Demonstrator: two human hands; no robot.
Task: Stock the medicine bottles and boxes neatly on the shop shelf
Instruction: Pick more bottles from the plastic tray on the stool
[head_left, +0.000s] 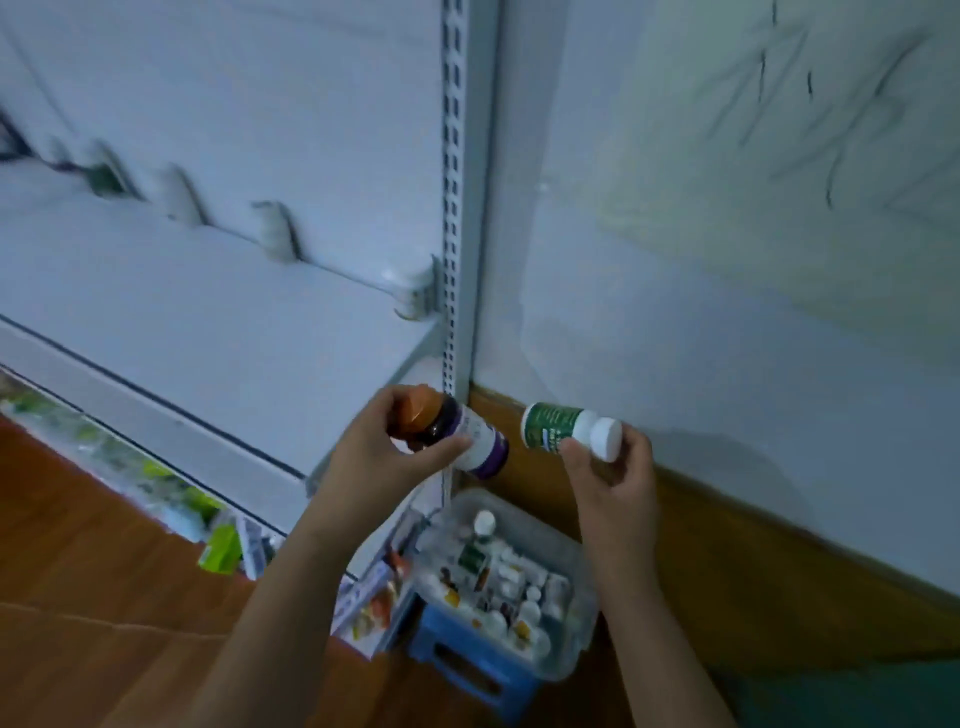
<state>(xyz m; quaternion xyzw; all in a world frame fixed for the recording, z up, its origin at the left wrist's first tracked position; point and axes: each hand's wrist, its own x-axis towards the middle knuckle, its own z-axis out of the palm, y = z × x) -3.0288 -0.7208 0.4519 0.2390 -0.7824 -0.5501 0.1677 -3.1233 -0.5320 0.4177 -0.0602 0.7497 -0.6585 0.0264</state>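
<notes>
Left hand (379, 452) grips amber bottle (457, 434) near its orange cap; right hand (615, 467) pinches white bottle (569, 428) at its cap. Both bottles tilted sideways, apart, held above the bin (566, 660) of bottles. Shelf (208, 312) up-left, few blurred bottles along its back.

White bottles (413, 291) on shelf (208, 322)

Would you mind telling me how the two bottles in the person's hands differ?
The dark bottle with the orange cap, in the left hand, has a purple-and-white label; the white bottle with the white cap, in the right hand, has a green label and looks smaller. Both are held tilted, caps on.
</notes>
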